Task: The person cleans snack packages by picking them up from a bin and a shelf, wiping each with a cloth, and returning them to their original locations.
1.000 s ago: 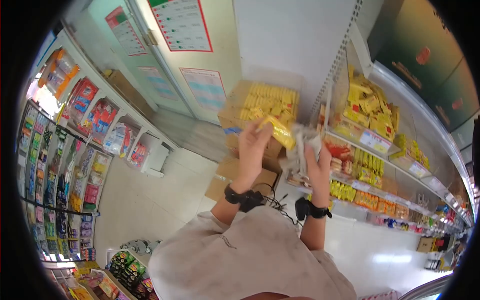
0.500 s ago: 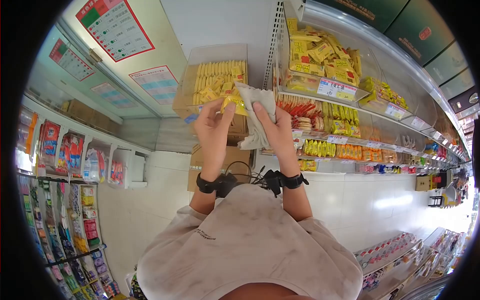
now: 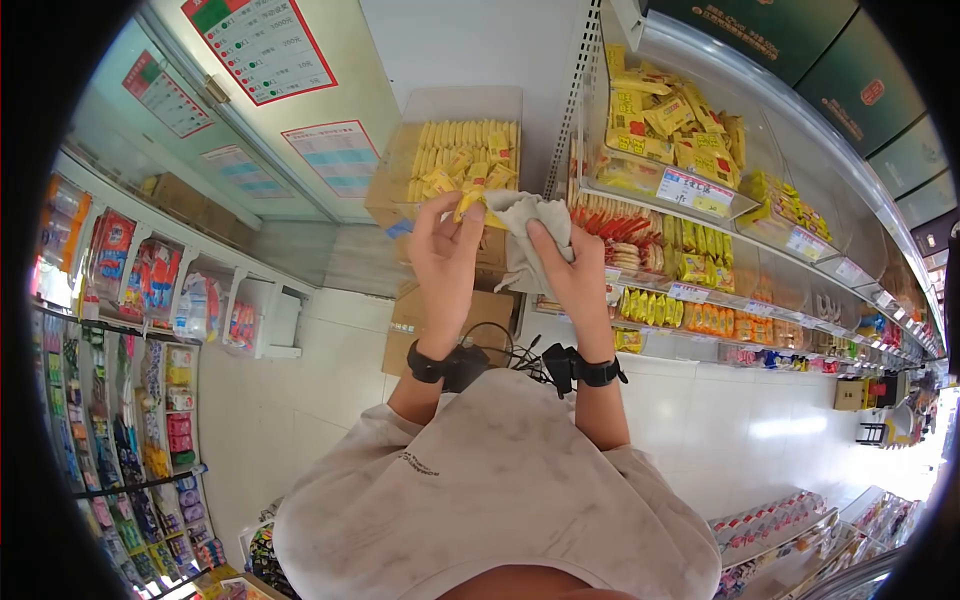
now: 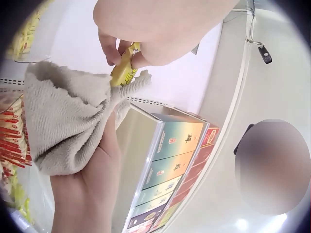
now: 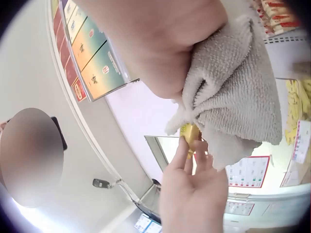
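Observation:
My left hand (image 3: 443,255) pinches a small yellow snack packet (image 4: 123,72) between thumb and fingers. A grey terry cloth (image 3: 525,230) is gripped in my right hand (image 3: 574,280), with the thumb on top of its folds. Seen from the right wrist, the cloth (image 5: 238,92) bunches against the packet (image 5: 188,131) and covers one end of it. Both hands are raised close together in front of the chest. Just beyond them stands a clear-sided bin (image 3: 385,185) of similar yellow packets.
A shelf unit at the right carries a bin of yellow packets (image 3: 670,110) and rows of other snacks (image 3: 655,305). Cardboard boxes (image 3: 405,330) sit on the floor below the hands. Hanging goods (image 3: 120,400) line the left side, and a glass door (image 3: 150,110) stands behind.
The view has swung so the shelves appear nearer and more upright. The cloth has come against the packet, which earlier showed more of its length; its exposed part is now smaller.

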The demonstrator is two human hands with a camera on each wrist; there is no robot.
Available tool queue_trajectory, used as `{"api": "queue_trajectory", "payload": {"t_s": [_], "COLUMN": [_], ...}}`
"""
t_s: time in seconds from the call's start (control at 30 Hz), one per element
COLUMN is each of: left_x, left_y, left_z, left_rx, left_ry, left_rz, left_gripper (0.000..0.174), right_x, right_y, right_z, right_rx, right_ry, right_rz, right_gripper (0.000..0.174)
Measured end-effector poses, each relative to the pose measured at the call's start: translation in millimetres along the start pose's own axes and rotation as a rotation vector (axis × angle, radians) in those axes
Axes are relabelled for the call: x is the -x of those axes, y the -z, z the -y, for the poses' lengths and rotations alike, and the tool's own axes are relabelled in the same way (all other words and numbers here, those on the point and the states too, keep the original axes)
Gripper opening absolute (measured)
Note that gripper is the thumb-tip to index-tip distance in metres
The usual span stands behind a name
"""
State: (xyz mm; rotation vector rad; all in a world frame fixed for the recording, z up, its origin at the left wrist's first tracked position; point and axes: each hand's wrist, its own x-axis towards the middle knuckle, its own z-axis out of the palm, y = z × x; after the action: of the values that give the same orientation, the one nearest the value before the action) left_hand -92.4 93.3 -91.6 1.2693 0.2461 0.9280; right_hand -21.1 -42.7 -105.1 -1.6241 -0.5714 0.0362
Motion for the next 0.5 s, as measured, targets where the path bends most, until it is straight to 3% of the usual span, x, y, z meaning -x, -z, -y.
{"api": "queue_trajectory", "payload": {"t_s": [0.07, 0.13, 0.17, 0.2, 0.23, 0.3, 0.4, 0.5], "left_x": [1, 3, 1, -2, -4, 4, 10, 2], "left_y": [4, 9, 13, 16, 16, -2, -7, 1], "left_z": [2, -1, -5, -9, -13, -10, -1, 5], "left_rx": [0.001, -0.048, -0.078, -0.202, -0.329, -0.183, -0.289, -0.162], "left_ry": [-0.022, 0.004, 0.003, -0.085, -0.165, -0.128, -0.243, -0.14], "left_rz": [-0.011, -0.059, -0.089, 0.035, 0.159, 0.219, 0.202, 0.245], "left_gripper": [0.03, 0.028, 0.027, 0.026, 0.025, 0.027, 0.029, 0.024], "right_x": [3, 2, 5, 7, 5, 4, 9, 11], "right_y": [2, 9, 15, 18, 10, 0, -2, 1], "right_z": [-9, 6, 15, 23, 28, 35, 24, 11], "right_rx": [0.063, 0.268, 0.092, -0.084, -0.108, -0.135, -0.115, -0.227], "right_ry": [0.045, 0.134, 0.032, -0.071, -0.033, 0.029, -0.212, -0.139], "right_rz": [-0.088, -0.384, -0.386, -0.379, -0.381, -0.394, 0.03, 0.142], "right_gripper": [0.024, 0.028, 0.034, 0.04, 0.04, 0.038, 0.04, 0.031]}}
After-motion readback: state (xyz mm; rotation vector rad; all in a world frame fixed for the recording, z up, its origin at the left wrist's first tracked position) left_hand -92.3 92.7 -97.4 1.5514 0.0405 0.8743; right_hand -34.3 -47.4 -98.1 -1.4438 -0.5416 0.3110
